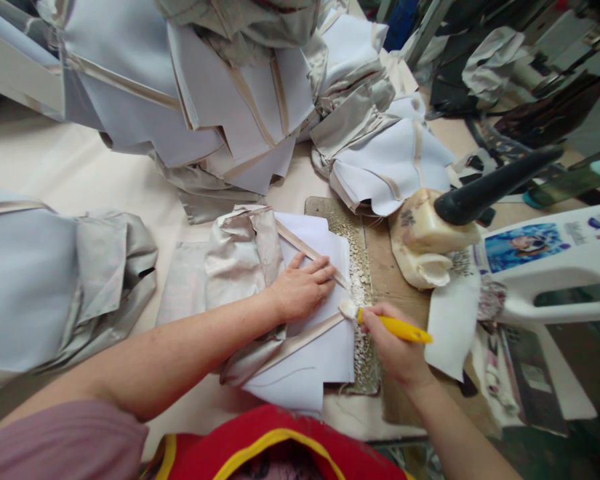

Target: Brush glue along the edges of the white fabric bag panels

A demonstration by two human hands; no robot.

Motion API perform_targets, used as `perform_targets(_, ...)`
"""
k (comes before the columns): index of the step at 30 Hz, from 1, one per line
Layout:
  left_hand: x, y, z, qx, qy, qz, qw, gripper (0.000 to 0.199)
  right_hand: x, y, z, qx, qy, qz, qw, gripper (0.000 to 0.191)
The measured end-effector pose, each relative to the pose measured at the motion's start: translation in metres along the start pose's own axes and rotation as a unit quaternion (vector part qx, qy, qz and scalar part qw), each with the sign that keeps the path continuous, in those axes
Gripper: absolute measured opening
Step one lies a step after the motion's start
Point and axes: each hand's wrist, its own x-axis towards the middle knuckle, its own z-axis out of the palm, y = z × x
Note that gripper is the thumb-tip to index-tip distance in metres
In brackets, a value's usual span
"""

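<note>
Head camera looks down on a worker's two bare arms at a cluttered bench. The left hand (300, 288) lies flat, fingers spread, pressing a white fabric panel (305, 353) near the bench's front edge, with a beige binding strip (300, 343) running across it. The right hand (393, 343) pinches a yellow-handled spreader (399, 328) between thumb and fingers, its white-caked tip touching that strip. Just right of the panel lies a board (360, 287) crusted with dried glue, then a cut-down plastic jug (423, 233) with a black handle (495, 187) jutting from it. Farther right, a white plastic bottle (525, 247) carries a blue printed label, its small writing unreadable. Stacked pale panels (240, 87) pile up on the far side.
</note>
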Motion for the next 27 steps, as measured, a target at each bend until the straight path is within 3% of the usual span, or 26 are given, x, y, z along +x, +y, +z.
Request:
perform_targets(4,-0.001,0.013,-0.009,0.003,-0.014,-0.028,0.999,0.034,-0.033,0.003,-0.009,-0.015,-0.022,0.002,1.0,0.03)
perform_targets(6,-0.008,0.029,-0.017,0.007,-0.028,-0.036,0.999,0.033,-0.032,0.007,-0.011,-0.002,-0.001,0.006,1.0,0.028)
perform_targets(9,-0.025,0.052,-0.02,-0.014,-0.083,0.011,0.996,0.027,-0.018,0.014,-0.008,0.008,0.019,0.0,1.0,0.027)
perform_targets(11,-0.039,0.062,-0.013,-0.018,-0.1,0.029,0.994,0.025,-0.012,0.017,-0.004,-0.009,0.051,-0.001,0.999,0.026)
perform_targets(13,-0.05,0.065,-0.001,-0.009,-0.078,0.021,0.997,0.025,-0.012,0.017,0.0,-0.024,0.077,-0.01,0.997,0.025)
perform_targets(16,-0.059,0.063,0.013,-0.006,-0.05,0.01,0.999,0.032,-0.015,0.015,0.003,-0.011,0.046,-0.039,0.998,0.026)
perform_targets(19,-0.061,0.062,0.018,-0.006,-0.047,0.007,0.999,0.036,-0.02,0.012,0.005,-0.028,0.069,-0.052,0.996,0.025)
perform_targets(21,-0.061,0.062,0.017,-0.002,-0.047,0.008,0.999,0.036,-0.029,0.01,0.006,-0.046,0.073,-0.061,0.994,0.025)
perform_targets(24,-0.06,0.063,0.015,-0.001,-0.05,0.006,0.999,0.036,-0.058,0.007,0.008,-0.059,0.03,-0.066,0.996,0.028)
perform_targets(27,-0.061,0.068,0.011,-0.002,-0.053,-0.004,0.999,0.038,-0.094,0.005,0.008,-0.061,0.013,-0.025,0.998,0.03)
